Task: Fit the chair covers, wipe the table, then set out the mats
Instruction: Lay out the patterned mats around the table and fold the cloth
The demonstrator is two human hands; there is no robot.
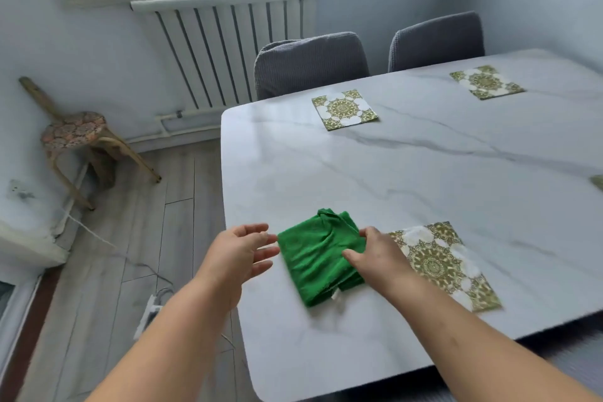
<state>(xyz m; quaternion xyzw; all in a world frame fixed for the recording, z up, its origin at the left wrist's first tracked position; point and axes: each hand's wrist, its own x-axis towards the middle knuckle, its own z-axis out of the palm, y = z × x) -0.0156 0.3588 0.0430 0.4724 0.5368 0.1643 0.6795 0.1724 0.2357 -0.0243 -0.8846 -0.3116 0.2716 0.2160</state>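
- Green cloth (321, 258), head view: we log it folded on the marble table (424, 173), just beside the near mat (440, 264).
- Right hand (375, 254): thumb and fingers pinch its right edge.
- Left hand (241, 251): fingers wide, holding nothing, just beside its left edge.
- Risk, we judge: dragging the cloth rightward would skew that mat.

A folded green cloth (321, 258) lies near the front left corner of the white, grey-veined table (424, 173), its right edge gripped by the right hand (375, 251). Just right of it a square green-and-white mat (440, 266) lies flat. Two far mats (344, 109) (487, 81) lie before two chairs in fitted grey covers (311, 64) (435, 41).
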